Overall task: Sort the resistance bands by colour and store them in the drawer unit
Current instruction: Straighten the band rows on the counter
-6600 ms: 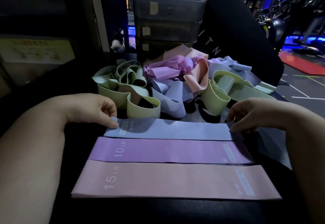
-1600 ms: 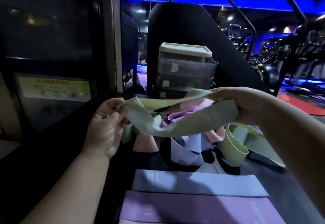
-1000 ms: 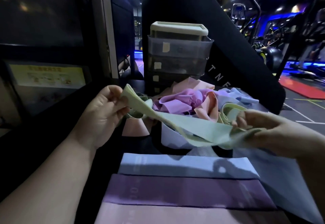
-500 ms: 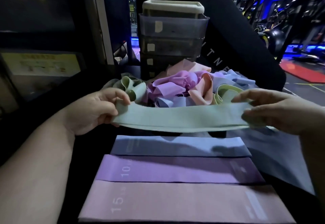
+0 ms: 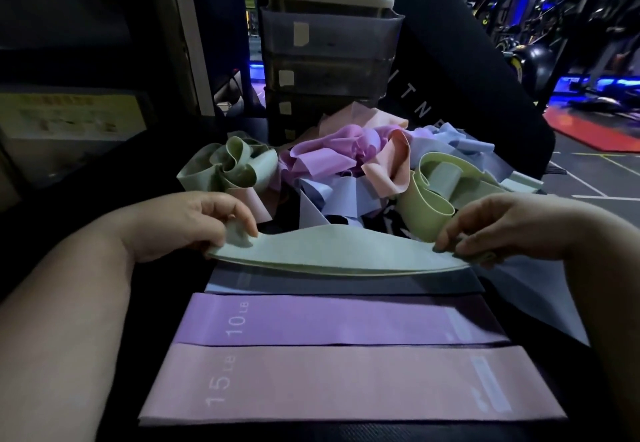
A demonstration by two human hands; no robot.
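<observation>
1. Pale green flat elastic band (image 5: 332,254): stretched level, lifted at both ends.
2. Shadowed blue flat band (image 5: 346,284), purple "10 LB" band (image 5: 329,320) and pink "15 LB" band (image 5: 346,386): flat, side by side.
3. Tangled heap of pastel bands (image 5: 346,171): just behind.
4. Smoky grey plastic drawer unit (image 5: 329,46): upright behind the heap.

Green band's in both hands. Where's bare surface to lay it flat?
A narrow dark strip between the flat blue band and the loose pile, under the green band. Another bare strip lies nearer than the pink band. Crowded: the pile reaches the drawer unit.

Left hand (image 5: 194,223), right hand (image 5: 498,226) pinching green band (image 5: 332,254), above blue band (image 5: 343,284)
</observation>
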